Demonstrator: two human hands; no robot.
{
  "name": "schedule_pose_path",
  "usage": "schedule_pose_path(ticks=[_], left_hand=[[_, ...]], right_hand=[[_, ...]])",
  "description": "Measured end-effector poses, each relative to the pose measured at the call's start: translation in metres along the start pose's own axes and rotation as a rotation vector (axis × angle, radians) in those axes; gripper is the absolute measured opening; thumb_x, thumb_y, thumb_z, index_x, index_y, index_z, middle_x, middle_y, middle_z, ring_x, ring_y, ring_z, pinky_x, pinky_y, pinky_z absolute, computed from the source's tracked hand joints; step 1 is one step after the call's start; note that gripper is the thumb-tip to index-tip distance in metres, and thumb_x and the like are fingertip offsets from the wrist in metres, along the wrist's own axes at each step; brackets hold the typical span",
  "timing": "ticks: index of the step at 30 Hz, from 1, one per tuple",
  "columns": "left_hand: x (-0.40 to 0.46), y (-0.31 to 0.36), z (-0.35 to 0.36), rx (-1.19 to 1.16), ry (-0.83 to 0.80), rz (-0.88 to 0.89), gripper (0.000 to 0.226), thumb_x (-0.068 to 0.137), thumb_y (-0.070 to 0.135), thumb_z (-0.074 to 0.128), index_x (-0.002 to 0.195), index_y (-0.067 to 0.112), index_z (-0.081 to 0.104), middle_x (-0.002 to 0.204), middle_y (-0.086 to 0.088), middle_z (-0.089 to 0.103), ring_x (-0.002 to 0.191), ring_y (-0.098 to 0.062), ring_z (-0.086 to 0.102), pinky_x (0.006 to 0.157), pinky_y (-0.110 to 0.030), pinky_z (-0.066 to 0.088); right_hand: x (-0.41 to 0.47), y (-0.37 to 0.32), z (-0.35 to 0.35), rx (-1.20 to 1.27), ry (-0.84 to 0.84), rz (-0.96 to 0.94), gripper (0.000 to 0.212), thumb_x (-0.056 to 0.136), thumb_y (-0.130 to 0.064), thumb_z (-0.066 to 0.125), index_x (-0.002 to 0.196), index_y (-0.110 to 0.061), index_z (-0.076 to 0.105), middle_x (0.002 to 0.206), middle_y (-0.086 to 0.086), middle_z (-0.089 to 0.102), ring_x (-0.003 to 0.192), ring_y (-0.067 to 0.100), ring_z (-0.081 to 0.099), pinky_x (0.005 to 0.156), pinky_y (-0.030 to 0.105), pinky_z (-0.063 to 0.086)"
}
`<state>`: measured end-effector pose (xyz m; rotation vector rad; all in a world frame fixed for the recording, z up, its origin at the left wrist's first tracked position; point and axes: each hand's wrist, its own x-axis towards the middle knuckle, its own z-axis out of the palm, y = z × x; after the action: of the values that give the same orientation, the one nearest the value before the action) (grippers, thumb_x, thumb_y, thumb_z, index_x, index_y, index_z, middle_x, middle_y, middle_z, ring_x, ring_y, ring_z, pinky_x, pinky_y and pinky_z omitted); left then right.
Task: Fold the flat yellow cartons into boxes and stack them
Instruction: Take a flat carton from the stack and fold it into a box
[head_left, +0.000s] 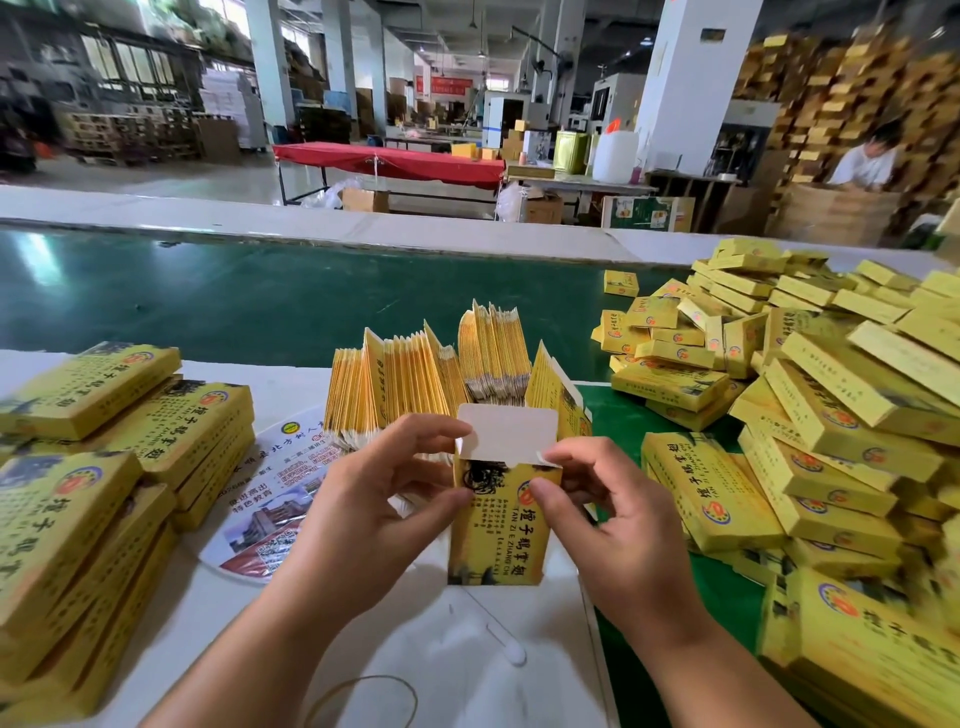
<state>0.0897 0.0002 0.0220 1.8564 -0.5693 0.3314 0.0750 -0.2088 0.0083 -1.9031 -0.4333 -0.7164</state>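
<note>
Both grips pinch the carton (501, 519) upright over the tabletop (441, 649): my left hand (363, 509) and right hand (608, 525) nip its upper corners below the raised white flap (506, 431). Thin card, probably light and easily creased, so I'd hold it by the edges.

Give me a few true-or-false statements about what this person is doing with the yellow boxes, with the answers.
1. Both hands, left hand and right hand, hold one yellow carton. True.
2. The carton's top flap is tucked shut. False: it stands open, white inside showing.
3. Flat cartons stand on edge behind the hands. True.
4. The big pile of folded boxes lies to the person's left. False: to the right.
5. A rubber band lies on the table near the wrists. True.
</note>
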Motion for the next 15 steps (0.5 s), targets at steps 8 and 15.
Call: schedule_pose_path(ticks=[8,15], left_hand=[[-0.0003,0.0009,0.0034,0.160,-0.098,0.104,0.028,0.080,0.028,0.074,0.105,0.032,0.062,0.097,0.012,0.068,0.088,-0.014,0.067,0.073,-0.035,0.057],[0.0006,0.0024,0.0060,0.207,-0.091,0.142,0.019,0.087,0.044,0.059,0.095,0.027,0.062,0.085,0.010,0.066,0.080,-0.013,0.064,0.067,-0.038,0.053]], right_hand=[[0.0029,-0.0012,-0.0025,0.004,-0.048,0.005,0.013,0.084,-0.019,0.070,0.094,-0.024,0.065,0.082,-0.009,0.067,0.074,0.010,0.065,0.066,0.016,0.051],[0.0072,-0.0018,-0.0058,-0.081,-0.106,-0.082,0.010,0.086,-0.030,0.063,0.084,-0.020,0.062,0.072,-0.009,0.058,0.067,0.010,0.056,0.060,0.018,0.044]])
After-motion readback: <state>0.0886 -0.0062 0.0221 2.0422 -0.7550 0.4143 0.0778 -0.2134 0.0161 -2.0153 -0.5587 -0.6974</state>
